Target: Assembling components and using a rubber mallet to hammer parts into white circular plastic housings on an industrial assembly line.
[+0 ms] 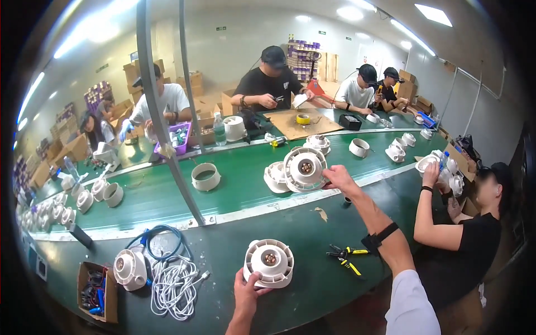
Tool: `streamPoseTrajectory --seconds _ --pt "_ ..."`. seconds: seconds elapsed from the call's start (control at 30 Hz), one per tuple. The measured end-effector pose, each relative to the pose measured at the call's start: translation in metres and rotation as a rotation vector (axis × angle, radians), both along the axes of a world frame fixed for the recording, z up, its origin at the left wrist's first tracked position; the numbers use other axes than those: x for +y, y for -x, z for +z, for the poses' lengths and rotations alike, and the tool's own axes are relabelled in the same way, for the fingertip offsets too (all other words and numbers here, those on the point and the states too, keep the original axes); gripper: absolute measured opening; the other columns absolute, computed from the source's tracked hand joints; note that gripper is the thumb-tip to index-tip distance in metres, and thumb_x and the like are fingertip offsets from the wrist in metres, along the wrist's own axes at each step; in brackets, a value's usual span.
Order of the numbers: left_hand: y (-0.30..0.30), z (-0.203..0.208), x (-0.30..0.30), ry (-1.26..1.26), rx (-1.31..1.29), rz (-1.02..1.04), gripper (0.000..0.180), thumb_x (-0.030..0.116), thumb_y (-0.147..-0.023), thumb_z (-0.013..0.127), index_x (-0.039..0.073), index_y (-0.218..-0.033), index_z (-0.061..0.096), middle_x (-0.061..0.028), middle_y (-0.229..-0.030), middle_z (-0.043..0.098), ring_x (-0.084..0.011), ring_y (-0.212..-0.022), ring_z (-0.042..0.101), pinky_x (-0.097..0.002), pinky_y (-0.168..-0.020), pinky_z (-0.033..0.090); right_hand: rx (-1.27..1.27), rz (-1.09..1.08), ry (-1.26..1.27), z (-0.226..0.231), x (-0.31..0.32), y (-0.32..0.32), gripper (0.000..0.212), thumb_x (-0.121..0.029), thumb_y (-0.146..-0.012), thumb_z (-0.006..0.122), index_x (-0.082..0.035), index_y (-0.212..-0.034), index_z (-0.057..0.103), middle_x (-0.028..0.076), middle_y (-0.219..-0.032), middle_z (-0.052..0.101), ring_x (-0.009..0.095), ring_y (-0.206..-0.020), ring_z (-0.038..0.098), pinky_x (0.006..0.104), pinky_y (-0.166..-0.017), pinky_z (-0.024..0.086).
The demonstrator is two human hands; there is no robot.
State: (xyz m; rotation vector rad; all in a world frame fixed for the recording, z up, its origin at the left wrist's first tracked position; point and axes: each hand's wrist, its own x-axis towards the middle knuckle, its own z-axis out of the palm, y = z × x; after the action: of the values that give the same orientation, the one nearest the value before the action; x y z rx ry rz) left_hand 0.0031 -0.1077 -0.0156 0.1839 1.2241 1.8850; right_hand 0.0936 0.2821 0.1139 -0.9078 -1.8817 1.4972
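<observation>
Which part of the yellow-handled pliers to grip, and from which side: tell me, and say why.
Take the handles of the pliers, probably best from above and the person's right. The pliers lie on the green table with their dark head to the left and the handles splayed rightward, so a hand from that side should meet the handles first.

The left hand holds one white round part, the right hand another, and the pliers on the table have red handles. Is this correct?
The colour is wrong: in the head view, the pliers on the table have yellow and black handles. The left hand holds one white round part, the right hand another.
</observation>
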Motion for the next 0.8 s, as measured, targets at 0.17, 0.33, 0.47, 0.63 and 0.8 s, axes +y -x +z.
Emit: streamPoseTrajectory --seconds 0.17,0.33,0.47,0.63,0.8 --pt "0.003 0.002 0.002 0.009 -0.042 -0.005 0.054 0.016 -0.091 0.057 -0.003 -0.134 0.031 -0.0206 -0.123 0.049 -0.0338 -0.097 0.064 -0.0406 -0.071 0.062 0.014 0.01 0.045 -0.001 0.007 0.017 0.018 -0.011 -0.085 0.058 0.007 -0.085 0.056 0.011 -0.085 0.061 0.023 -0.073 0.068 0.0346 -0.065 0.062" --pt "0.005 0.002 -0.001 0.014 -0.044 0.007 0.056 0.021 -0.091 0.058 -0.001 -0.135 0.03 -0.0197 -0.122 0.051 -0.0334 -0.098 0.064 -0.0436 -0.071 0.061 0.031 0.055 0.169 -0.003 0.005 0.022 0.017 -0.013 -0.085 0.058 0.005 -0.086 0.057 0.01 -0.085 0.06 0.024 -0.075 0.067 0.0357 -0.068 0.062" --pt "0.007 -0.004 -0.002 -0.01 -0.081 0.041 0.054 0.019 -0.091 0.059 -0.002 -0.134 0.032 -0.0208 -0.123 0.049 -0.0336 -0.099 0.063 -0.0407 -0.072 0.062 0.025 0.091 0.372 -0.003 -0.002 0.015 0.019 -0.017 -0.086 0.058 0.001 -0.088 0.056 0.011 -0.083 0.06 0.024 -0.078 0.067 0.0354 -0.069 0.061" --pt "0.003 -0.007 0.0 -0.001 -0.042 0.013 0.059 0.022 -0.089 0.063 -0.001 -0.134 0.032 -0.0195 -0.121 0.051 -0.03 -0.097 0.064 -0.0396 -0.071 0.061 0.102 0.039 0.456 -0.011 0.007 -0.009 0.02 -0.018 -0.084 0.059 0.0 -0.087 0.053 0.014 -0.087 0.063 0.025 -0.074 0.068 0.032 -0.06 0.06" --pt "0.002 -0.003 -0.004 0.015 0.018 0.016 0.06 0.021 -0.089 0.062 -0.002 -0.135 0.031 -0.0195 -0.119 0.053 -0.0295 -0.095 0.065 -0.0399 -0.07 0.061 0.079 -0.011 0.492 -0.004 0.007 -0.023 0.021 -0.02 -0.084 0.06 -0.007 -0.075 0.045 0.01 -0.073 0.062 0.022 -0.062 0.066 0.0282 -0.052 0.058"
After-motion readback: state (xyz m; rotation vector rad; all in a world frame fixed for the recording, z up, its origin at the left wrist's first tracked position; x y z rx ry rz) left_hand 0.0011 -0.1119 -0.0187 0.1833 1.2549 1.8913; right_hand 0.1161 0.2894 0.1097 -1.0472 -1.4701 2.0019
